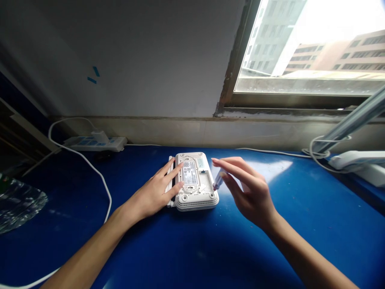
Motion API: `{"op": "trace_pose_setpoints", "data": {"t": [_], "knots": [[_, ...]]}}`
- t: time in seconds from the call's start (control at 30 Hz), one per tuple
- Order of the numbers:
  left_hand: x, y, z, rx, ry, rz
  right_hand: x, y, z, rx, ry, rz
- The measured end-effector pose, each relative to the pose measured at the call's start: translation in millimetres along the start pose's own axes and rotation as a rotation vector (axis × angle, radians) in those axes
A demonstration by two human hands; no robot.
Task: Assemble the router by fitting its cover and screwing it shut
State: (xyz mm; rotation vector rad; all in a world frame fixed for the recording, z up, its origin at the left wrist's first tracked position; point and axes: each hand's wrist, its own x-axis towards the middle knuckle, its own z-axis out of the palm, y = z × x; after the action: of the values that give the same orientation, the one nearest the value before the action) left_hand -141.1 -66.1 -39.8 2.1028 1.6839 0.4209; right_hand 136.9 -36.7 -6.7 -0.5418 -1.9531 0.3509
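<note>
A white Wi-Fi router (pixel 207 198) lies bottom side up on the blue table (pixel 192 249). Its vented underside shows a printed label, corner feet and a recessed section. A folded white antenna (pixel 171 176) runs along its left side. My left hand (pixel 156 186) rests on the router's left part with its fingers spread. In my right hand (pixel 248 184), thumb and fingers pinch a small tool with a translucent bluish handle (pixel 219 180). The tool's reddish lower end is at the router's lower right corner, near a foot; whether it touches cannot be made out.
A power strip (pixel 116 143) with a plugged-in white adapter stands at the back left; its white cable (pixel 104 184) loops across the table. A clear plastic bottle (pixel 21 204) lies at the left edge. Grey lamp-like arm (pixel 351 116) and white base (pixel 361 160) stand right, below the window.
</note>
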Motion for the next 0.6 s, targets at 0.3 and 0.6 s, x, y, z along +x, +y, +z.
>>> {"op": "trace_pose_setpoints", "data": {"t": [0.3,0.6], "knots": [[0.6,-1.5,0.8,0.009,0.022,0.026,-2.7,1.6,4.1,0.049,0.062,0.108],[0.0,-2.1,0.8,0.001,0.036,0.04,1.7,-2.5,5.0,0.101,-0.006,0.028]]}}
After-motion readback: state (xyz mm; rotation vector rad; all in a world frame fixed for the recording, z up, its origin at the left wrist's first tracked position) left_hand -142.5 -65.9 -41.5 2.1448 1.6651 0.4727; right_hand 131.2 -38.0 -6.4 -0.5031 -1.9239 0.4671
